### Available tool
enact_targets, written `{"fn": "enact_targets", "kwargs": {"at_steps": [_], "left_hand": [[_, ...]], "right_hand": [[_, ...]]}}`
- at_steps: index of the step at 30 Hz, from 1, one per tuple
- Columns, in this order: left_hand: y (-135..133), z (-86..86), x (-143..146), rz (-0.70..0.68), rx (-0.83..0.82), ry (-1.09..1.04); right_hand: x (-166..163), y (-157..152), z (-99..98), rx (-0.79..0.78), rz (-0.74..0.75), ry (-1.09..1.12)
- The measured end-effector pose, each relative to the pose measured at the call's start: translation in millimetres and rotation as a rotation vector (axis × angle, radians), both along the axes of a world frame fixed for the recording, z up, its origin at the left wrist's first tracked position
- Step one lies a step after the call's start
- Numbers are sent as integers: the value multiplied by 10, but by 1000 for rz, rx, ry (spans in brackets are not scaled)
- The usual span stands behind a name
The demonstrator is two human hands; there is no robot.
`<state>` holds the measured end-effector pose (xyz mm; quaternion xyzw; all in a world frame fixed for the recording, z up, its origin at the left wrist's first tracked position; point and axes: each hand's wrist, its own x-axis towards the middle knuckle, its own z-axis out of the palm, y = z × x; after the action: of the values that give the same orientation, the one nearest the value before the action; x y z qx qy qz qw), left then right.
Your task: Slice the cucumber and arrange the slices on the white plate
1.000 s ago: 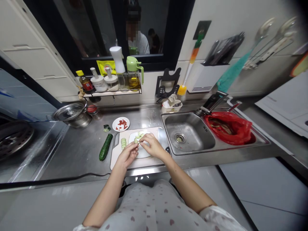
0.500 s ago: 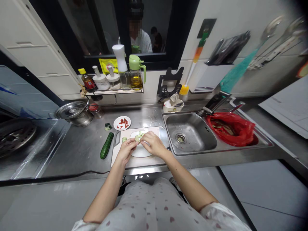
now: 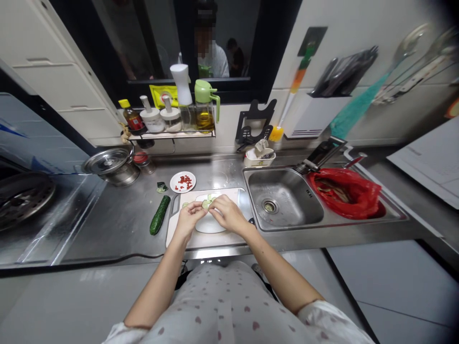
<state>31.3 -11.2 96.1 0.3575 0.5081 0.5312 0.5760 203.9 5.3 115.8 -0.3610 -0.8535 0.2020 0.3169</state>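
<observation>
Pale green cucumber slices (image 3: 207, 204) are pinched in the fingers of my left hand (image 3: 190, 218), above a white plate (image 3: 210, 225). My right hand (image 3: 226, 213) is closed with its fingertips at the same slices; its fingers partly cover them. The plate rests on a cutting board (image 3: 234, 240). A few more slices (image 3: 185, 205) lie on the board, just beyond my left hand. To the left of the board is a whole dark green cucumber (image 3: 159, 215). Behind it stands a small white dish (image 3: 183, 175) with chopped red pieces.
The steel sink (image 3: 285, 196) is right of the board, with a red plastic bag (image 3: 346, 191) in its far basin. A lidded pot (image 3: 111, 166) stands at the back left. Bottles and jars fill a wall shelf (image 3: 172, 135). A dark cord (image 3: 136, 256) runs along the counter's front edge.
Both hands stay over the plate, with only slight finger movement at the cucumber slices. The whole view has shifted a little.
</observation>
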Motion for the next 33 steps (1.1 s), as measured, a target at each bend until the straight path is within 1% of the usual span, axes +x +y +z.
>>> {"fn": "enact_targets", "kwargs": {"at_steps": [3, 7, 14, 18, 27, 30, 33], "left_hand": [[-12, 30, 16, 13, 59, 34], [-9, 34, 16, -17, 118, 76], [10, -9, -3, -63, 170, 120], [2, -13, 11, -54, 183, 120], [-8, -81, 46, -49, 164, 111], [-1, -128, 80, -56, 152, 102], [19, -212, 129, -62, 124, 87]], "right_hand": [[-12, -12, 0, -31, -24, 21], [-9, -14, 13, -107, -48, 50], [5, 15, 79, -260, -57, 131], [5, 18, 91, -346, -56, 182], [16, 40, -17, -491, -67, 275], [42, 53, -71, -526, -71, 280], [89, 66, -147, -560, -81, 270]]}}
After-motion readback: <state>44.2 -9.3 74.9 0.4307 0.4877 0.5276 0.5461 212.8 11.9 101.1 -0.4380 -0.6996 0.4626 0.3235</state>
